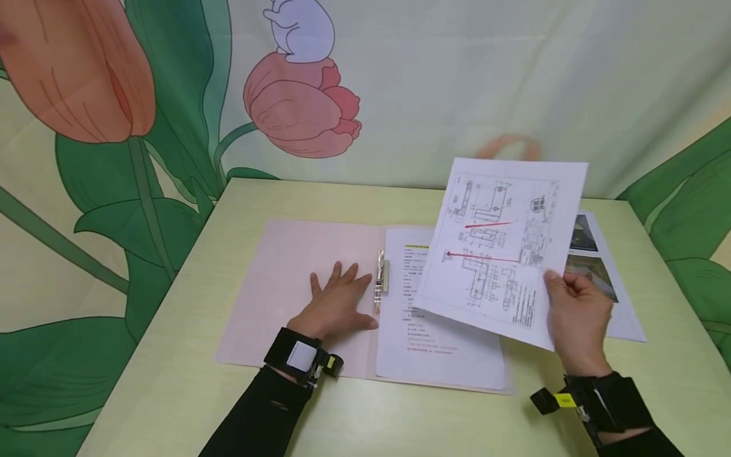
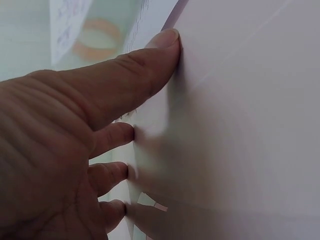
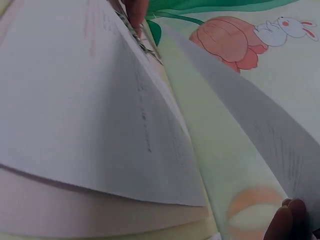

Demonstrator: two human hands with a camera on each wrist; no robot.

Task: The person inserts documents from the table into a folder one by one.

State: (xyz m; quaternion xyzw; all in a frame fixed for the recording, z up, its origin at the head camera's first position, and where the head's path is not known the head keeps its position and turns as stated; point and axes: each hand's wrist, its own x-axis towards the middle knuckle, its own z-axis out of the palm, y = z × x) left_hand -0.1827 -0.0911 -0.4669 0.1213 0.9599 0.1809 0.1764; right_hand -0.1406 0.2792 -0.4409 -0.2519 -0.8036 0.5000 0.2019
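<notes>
A pink folder (image 1: pixel 251 317) lies spread on the table, with a metal clip (image 1: pixel 379 282) along its spine. My left hand (image 1: pixel 337 301) rests on the folder's left cover, fingers spread and fingertips pressing it, the thumb close to the spine. A printed text sheet (image 1: pixel 445 365) lies on the folder's right side. Above that sheet, my right hand (image 1: pixel 579 317) pinches a drawing sheet (image 1: pixel 497 247) by its lower right edge, thumb on top. Technical drawings and two red lines mark this raised, tilted page, which hides part of the text sheet.
A sheet with photos (image 1: pixel 625 317) lies on the table (image 1: pixel 354 419) at the right, partly behind the drawing sheet and right hand. Behind the table's far edge hangs a curtain (image 1: pixel 428 95) printed with tulips and a rabbit.
</notes>
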